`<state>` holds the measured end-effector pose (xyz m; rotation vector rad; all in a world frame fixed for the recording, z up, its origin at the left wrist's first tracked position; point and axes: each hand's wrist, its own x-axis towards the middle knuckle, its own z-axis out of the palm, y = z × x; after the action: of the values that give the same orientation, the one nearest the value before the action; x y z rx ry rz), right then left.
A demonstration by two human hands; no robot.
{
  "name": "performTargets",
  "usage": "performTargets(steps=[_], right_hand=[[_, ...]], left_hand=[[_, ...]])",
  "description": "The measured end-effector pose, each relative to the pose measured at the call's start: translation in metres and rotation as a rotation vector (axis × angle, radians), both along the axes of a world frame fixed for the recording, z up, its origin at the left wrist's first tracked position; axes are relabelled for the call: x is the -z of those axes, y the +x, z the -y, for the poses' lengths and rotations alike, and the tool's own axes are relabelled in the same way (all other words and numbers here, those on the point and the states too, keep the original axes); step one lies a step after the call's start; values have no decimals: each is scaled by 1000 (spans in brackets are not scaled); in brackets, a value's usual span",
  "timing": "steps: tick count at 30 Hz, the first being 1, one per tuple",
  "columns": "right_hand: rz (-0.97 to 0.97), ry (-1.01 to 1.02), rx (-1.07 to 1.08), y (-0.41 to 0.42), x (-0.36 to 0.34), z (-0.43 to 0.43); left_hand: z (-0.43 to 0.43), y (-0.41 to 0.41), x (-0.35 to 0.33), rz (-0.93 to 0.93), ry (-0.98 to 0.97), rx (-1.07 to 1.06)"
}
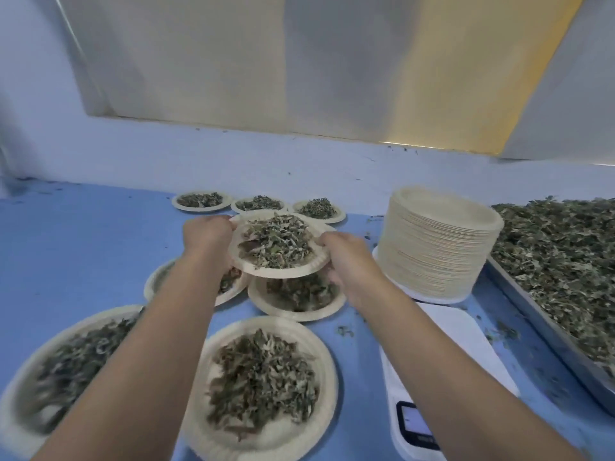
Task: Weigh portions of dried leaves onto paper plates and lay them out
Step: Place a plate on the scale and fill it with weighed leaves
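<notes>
both hands, left [207, 235] and right [346, 258], grip a leaf-filled paper plate [244, 263] above the blue table [83, 247].

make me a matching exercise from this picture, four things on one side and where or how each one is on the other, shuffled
Things:
1. held plate
2. plate stack
3. metal tray
4. scale

Places or states:
A. far right, heaped with loose leaves
B. white, nothing on its platform
C. gripped by the left hand and right hand above filled plates
D. tall, top plate empty, beyond the scale

Pairs: 1-C, 2-D, 3-A, 4-B
</notes>
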<state>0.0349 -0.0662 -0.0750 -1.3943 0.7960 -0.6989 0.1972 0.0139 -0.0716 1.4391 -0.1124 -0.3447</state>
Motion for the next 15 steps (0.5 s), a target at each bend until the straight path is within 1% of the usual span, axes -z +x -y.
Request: performTargets(steps=[1,3,7,9,11,13,15], right_hand=[[6,70,-62,14,2,-4],[6,146,-109,41,7,-10],[7,197,-95,94,11,-18],[-9,189,-71,119,11,-20],[-73,131,-53,143,14,-18],[-111,81,-58,165,15,-14],[-94,93,-74,182,12,-13]], left_hand=[[-4,11,1,1,-13,-47],[-13,32,4,-1,-22,-115],[-32,74,7,-51,-53,-132],[-43,93,8,-42,-56,-123],[-54,109,8,-26,-51,-106],[-62,123,8,-6,18,-106],[-69,137,7,-10,79,-109]])
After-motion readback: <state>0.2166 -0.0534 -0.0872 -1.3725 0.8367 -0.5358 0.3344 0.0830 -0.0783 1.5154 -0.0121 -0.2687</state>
